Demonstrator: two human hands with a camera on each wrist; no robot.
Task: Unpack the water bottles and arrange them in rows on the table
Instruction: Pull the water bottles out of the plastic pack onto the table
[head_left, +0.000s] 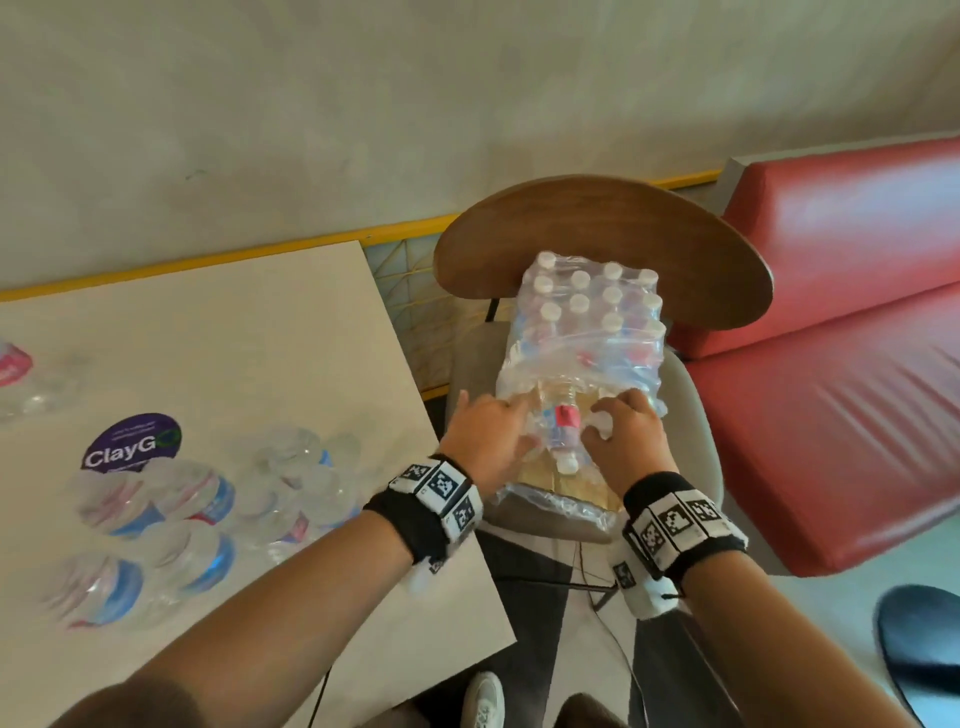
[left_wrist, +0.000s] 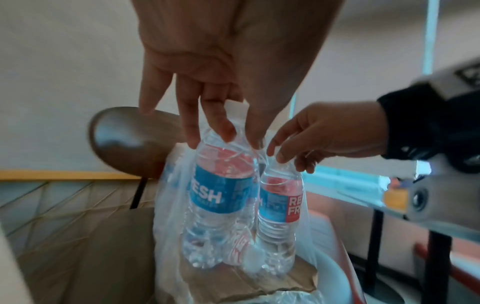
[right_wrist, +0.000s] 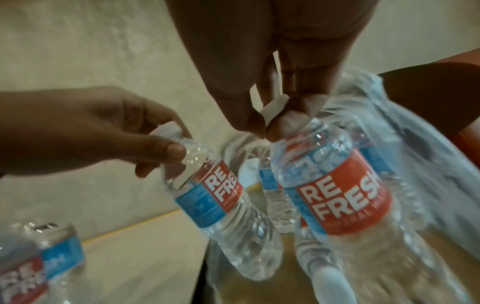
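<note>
A shrink-wrapped pack of water bottles (head_left: 587, 322) with white caps stands on a chair seat, its near end torn open. My left hand (left_wrist: 226, 137) pinches the neck of one blue and red labelled bottle (left_wrist: 221, 185) just under its cap. My right hand (right_wrist: 270, 123) pinches the cap of a second bottle (right_wrist: 337, 185). Both bottles hang upright at the open end of the wrap, over the cardboard tray (head_left: 540, 478). In the head view, my left hand (head_left: 493, 436) and right hand (head_left: 623, 431) flank a third bottle (head_left: 563, 436) lying on its side.
Several unpacked bottles (head_left: 182, 519) stand grouped on the beige table (head_left: 234, 338) to the left, near a purple sticker (head_left: 132, 444). The chair's wooden backrest (head_left: 597, 234) rises behind the pack. A red padded bench (head_left: 831, 364) runs along the right.
</note>
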